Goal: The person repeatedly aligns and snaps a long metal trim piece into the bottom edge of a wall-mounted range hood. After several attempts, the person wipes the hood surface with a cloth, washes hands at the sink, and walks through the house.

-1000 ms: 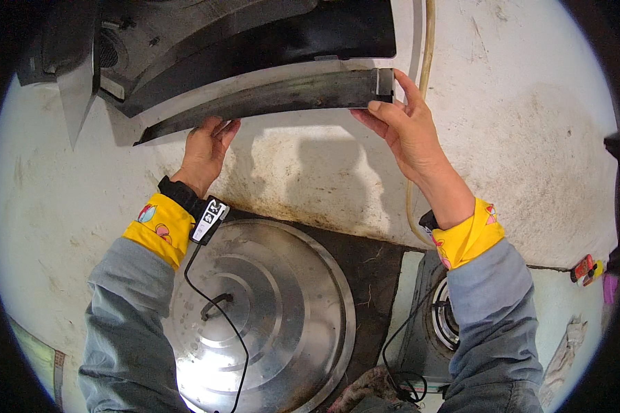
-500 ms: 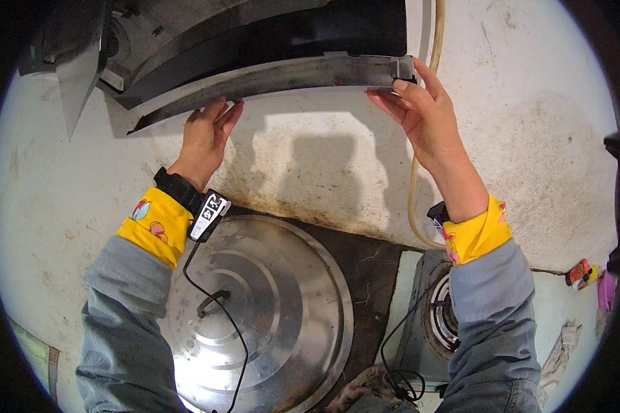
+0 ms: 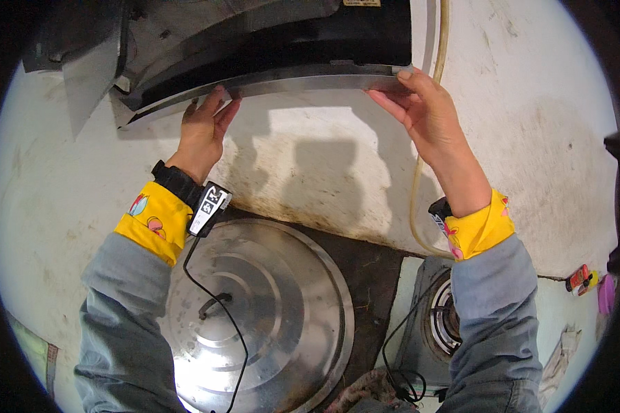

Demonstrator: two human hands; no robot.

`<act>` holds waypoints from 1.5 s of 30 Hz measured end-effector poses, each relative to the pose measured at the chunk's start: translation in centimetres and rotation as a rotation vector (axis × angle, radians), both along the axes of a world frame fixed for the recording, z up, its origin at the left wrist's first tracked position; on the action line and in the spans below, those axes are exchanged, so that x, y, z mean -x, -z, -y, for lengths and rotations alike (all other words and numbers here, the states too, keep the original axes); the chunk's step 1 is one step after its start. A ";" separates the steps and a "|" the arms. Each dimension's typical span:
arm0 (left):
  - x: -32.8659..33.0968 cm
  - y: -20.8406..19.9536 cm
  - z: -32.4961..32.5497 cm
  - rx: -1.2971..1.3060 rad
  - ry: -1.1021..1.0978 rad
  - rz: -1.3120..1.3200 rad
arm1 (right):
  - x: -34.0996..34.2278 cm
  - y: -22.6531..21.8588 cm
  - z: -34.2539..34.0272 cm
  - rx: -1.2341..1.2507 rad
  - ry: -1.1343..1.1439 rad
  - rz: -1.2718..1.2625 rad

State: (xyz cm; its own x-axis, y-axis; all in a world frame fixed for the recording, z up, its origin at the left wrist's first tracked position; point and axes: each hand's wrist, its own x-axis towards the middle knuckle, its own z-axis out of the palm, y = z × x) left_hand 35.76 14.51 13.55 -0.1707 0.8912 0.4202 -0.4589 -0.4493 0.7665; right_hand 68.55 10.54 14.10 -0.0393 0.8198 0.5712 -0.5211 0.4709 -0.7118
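Along the lower edge of a black range hood (image 3: 310, 41) on the wall runs a long, curved metal grease tray (image 3: 303, 83). My right hand (image 3: 434, 117) grips the tray's right end, thumb on the near side and fingers under and behind it. Toward the tray's left part, my left hand (image 3: 201, 138) pinches the lower edge, its fingertips partly behind the metal. The narrow outer face of the tray shows, and its inside is hidden. Its top edge lies close against the hood; whether it is seated there I cannot tell.
Below my arms lies a large round metal lid (image 3: 255, 303) with a dark handle. A gas stove (image 3: 420, 330) stands to its right. A pale hose (image 3: 417, 199) runs down the wall. Cables hang from the devices on my wrists. At far right are small containers (image 3: 580, 279) and a cloth (image 3: 560, 365).
Both hands have tipped the tray and brought it up closer to the hood's edge. Its hollow inside, visible before, is turned out of sight. My grip stays in the same places.
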 end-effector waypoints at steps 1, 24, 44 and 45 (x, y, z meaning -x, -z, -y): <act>-0.1 0.0 0.1 0.028 -0.032 0.005 | 0.0 0.1 0.1 -0.004 0.009 0.013; -1.5 -0.3 0.7 0.048 -0.069 0.127 | 0.0 -0.2 2.8 -0.004 0.071 0.015; 4.7 -1.8 -2.5 -0.435 -1.110 -1.702 | 3.4 -0.4 0.7 -0.003 0.048 0.018; 4.7 -2.0 -2.4 -0.357 -0.956 -1.620 | 3.5 -0.4 0.6 -0.036 0.037 0.044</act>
State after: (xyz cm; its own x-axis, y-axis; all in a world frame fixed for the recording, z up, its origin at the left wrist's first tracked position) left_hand 31.08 16.88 15.58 0.2058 0.6000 0.7730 0.9559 -0.2924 -0.0276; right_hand 65.05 9.97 14.50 -0.0350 0.8003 0.5985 -0.4710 0.5150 -0.7162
